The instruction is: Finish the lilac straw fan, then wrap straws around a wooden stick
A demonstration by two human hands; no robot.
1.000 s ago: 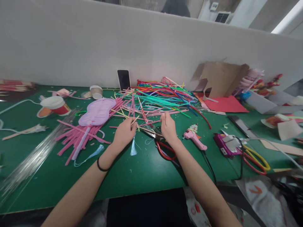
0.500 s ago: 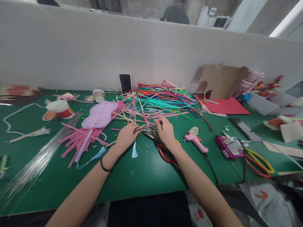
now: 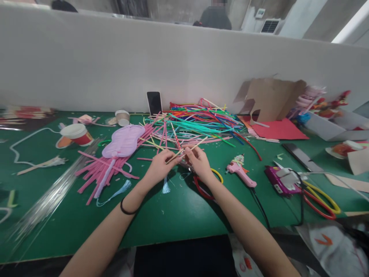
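My left hand (image 3: 162,164) is closed on the lower end of a thin pale stick (image 3: 199,144). The stick slants up to the right, and my right hand (image 3: 198,163) pinches it near its middle; whatever else lies between the fingertips is too small to make out. Under my right hand lies a pair of scissors with red and yellow handles (image 3: 201,190), partly covered. A red and white pen-like rod (image 3: 175,137) points away just beyond my fingers. Below my left hand rests a light blue tassel (image 3: 166,187); another blue tassel (image 3: 122,188) lies farther left.
Left are a lilac fuzzy fan shape (image 3: 123,140), pink pipe cleaners (image 3: 92,169), clear rods (image 3: 53,192) and a paper cup (image 3: 76,134). Colourful pipe cleaners (image 3: 196,123) and a phone (image 3: 154,103) stand behind. Right are a pink glue gun (image 3: 242,175) and purple power strip (image 3: 278,181).
The pale stick has turned and now slants up past my right fingers. My hands have come closer together, and the right hand has shifted slightly left. The view has shifted slightly.
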